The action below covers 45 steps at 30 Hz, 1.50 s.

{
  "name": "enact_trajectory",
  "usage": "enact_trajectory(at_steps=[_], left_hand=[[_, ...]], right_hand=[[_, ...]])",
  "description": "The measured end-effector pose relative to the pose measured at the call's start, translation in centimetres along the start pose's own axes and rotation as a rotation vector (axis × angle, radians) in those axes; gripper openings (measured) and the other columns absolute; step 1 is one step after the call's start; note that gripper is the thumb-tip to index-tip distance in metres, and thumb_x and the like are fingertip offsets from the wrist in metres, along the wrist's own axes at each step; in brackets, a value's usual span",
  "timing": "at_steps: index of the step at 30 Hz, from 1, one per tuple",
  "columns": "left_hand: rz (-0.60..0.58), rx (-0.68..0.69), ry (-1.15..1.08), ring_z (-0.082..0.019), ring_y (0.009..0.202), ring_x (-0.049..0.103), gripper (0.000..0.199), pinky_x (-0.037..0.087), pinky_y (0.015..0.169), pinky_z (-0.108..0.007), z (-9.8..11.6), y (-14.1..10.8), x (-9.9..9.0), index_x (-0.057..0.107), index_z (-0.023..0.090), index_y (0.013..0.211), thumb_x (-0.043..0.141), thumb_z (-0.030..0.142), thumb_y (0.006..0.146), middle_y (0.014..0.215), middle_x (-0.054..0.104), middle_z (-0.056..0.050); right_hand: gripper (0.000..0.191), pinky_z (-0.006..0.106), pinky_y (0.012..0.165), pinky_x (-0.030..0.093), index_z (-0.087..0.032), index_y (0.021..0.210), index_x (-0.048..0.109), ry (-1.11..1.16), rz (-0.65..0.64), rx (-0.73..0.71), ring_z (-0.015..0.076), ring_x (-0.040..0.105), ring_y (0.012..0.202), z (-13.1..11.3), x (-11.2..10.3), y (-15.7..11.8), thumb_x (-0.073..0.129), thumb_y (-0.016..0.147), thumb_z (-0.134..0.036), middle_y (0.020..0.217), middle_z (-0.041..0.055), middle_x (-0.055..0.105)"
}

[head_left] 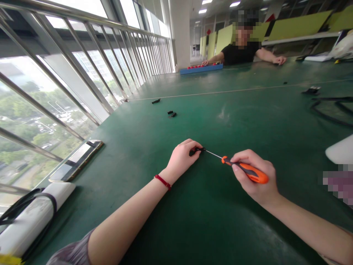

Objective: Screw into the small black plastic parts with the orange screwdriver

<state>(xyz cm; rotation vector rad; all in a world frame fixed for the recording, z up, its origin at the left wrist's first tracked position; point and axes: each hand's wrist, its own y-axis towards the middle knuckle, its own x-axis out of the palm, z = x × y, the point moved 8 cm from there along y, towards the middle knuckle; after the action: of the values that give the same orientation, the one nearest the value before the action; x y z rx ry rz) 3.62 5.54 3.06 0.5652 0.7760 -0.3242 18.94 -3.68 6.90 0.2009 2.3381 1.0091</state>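
My left hand (pixel 184 156) rests at the middle of the green table (pixel 132 154), its fingers closed on a small black part (pixel 196 149) whose kind I cannot make out. An orange and grey screwdriver (pixel 255 173) is gripped in my right hand (pixel 259 178). Its thin metal shaft points left and slightly away from me, and the tip meets or nearly meets the black part. My fingers cover much of that part. Farther off lie small black pieces (pixel 172 113) and another black piece (pixel 156 101).
At the left edge are a phone (pixel 78 160) and a white power strip (pixel 41 213) with a black cable, beside the metal railing (pixel 91 48). Across the table a person (pixel 239 53) sits near a blue tray (pixel 201 69) with red items. Black cables (pixel 331 110) lie at right.
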Motion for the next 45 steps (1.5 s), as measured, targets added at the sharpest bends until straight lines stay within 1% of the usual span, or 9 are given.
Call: enact_trajectory(at_steps=[15, 20, 22, 25, 29, 32, 35, 38, 45], left_hand=[[-0.012, 0.008, -0.003, -0.013, 0.079, 0.059, 0.016, 0.050, 0.071, -0.026, 0.0, 0.1, 0.1, 0.066, 0.019, 0.093, 0.053, 0.019, 0.083, 0.091, 0.064, -0.002], [-0.053, 0.038, 0.031, -0.016, 0.082, 0.058, 0.014, 0.048, 0.073, -0.028, 0.0, 0.4, 0.6, 0.067, 0.020, 0.090, 0.056, 0.020, 0.081, 0.086, 0.066, -0.001], [-0.055, 0.049, 0.039, -0.017, 0.085, 0.057, 0.012, 0.047, 0.077, -0.030, -0.2, 0.6, 0.7, 0.068, 0.020, 0.087, 0.058, 0.020, 0.079, 0.085, 0.066, -0.001], [-0.057, 0.044, 0.018, -0.017, 0.085, 0.056, 0.012, 0.047, 0.079, -0.031, -0.5, 0.9, 0.8, 0.068, 0.019, 0.085, 0.060, 0.021, 0.078, 0.087, 0.065, -0.002], [-0.056, 0.039, 0.003, -0.017, 0.084, 0.054, 0.012, 0.046, 0.078, -0.031, -0.8, 0.8, 0.9, 0.068, 0.018, 0.086, 0.059, 0.021, 0.077, 0.085, 0.062, -0.003], [-0.050, 0.035, 0.010, -0.017, 0.083, 0.054, 0.014, 0.046, 0.077, -0.031, -0.7, 0.6, 0.9, 0.066, 0.018, 0.088, 0.058, 0.021, 0.077, 0.084, 0.062, -0.003], [-0.037, 0.029, 0.042, -0.017, 0.082, 0.054, 0.018, 0.046, 0.076, -0.031, -0.5, 0.5, 0.8, 0.064, 0.017, 0.093, 0.058, 0.019, 0.076, 0.085, 0.062, -0.003], [-0.029, 0.030, 0.110, -0.018, 0.083, 0.054, 0.015, 0.046, 0.076, -0.032, -0.2, 0.4, 0.7, 0.064, 0.018, 0.089, 0.058, 0.020, 0.076, 0.084, 0.062, -0.003], [-0.009, -0.010, 0.165, -0.019, 0.082, 0.054, 0.010, 0.047, 0.074, -0.032, -0.3, 0.3, 0.3, 0.063, 0.018, 0.083, 0.060, 0.025, 0.077, 0.085, 0.060, -0.003]], right_hand=[[0.010, 0.021, 0.044, 0.039, -0.021, 0.072, 0.053, 0.049, 0.016, 0.098, 0.0087, 0.050, 0.044, 0.4, -0.5, 0.8, 0.055, 0.081, -0.022, 0.055, -0.0048, 0.055], [0.024, 0.025, 0.048, 0.036, -0.021, 0.059, 0.057, -0.070, 0.097, 0.226, 0.0113, 0.048, 0.048, 0.0, -1.2, 4.6, 0.060, 0.079, -0.033, 0.051, -0.0014, 0.054], [0.025, 0.027, 0.051, 0.037, -0.020, 0.057, 0.057, -0.111, 0.042, 0.280, 0.0126, 0.049, 0.050, 0.2, -0.5, 6.7, 0.059, 0.079, -0.033, 0.053, 0.0004, 0.056], [0.011, 0.028, 0.053, 0.037, -0.021, 0.073, 0.059, -0.237, -0.064, 0.277, 0.0157, 0.053, 0.056, 0.2, 0.7, 9.7, 0.062, 0.074, -0.031, 0.064, 0.0012, 0.060], [0.026, 0.026, 0.051, 0.035, -0.022, 0.095, 0.055, -0.382, -0.191, 0.217, 0.0157, 0.052, 0.055, 0.2, 1.9, 11.9, 0.063, 0.070, -0.026, 0.066, -0.0005, 0.059], [0.022, 0.024, 0.050, 0.033, -0.024, 0.093, 0.054, -0.381, -0.280, 0.156, 0.0127, 0.049, 0.051, -0.1, 2.2, 11.9, 0.059, 0.072, -0.023, 0.064, -0.0024, 0.058], [0.015, 0.024, 0.049, 0.031, -0.023, 0.086, 0.055, -0.446, -0.235, 0.125, 0.0122, 0.046, 0.049, -0.4, 1.3, 11.6, 0.058, 0.076, -0.033, 0.060, -0.0027, 0.054], [0.023, 0.024, 0.047, 0.029, -0.023, 0.073, 0.054, -0.486, -0.205, 0.125, 0.0125, 0.043, 0.049, -0.5, 0.6, 11.5, 0.054, 0.079, -0.045, 0.054, -0.0019, 0.051], [0.012, 0.025, 0.047, 0.028, -0.022, 0.083, 0.054, -0.482, -0.239, 0.125, 0.0121, 0.044, 0.047, -0.6, 0.5, 11.4, 0.057, 0.074, -0.030, 0.059, -0.0015, 0.056]])
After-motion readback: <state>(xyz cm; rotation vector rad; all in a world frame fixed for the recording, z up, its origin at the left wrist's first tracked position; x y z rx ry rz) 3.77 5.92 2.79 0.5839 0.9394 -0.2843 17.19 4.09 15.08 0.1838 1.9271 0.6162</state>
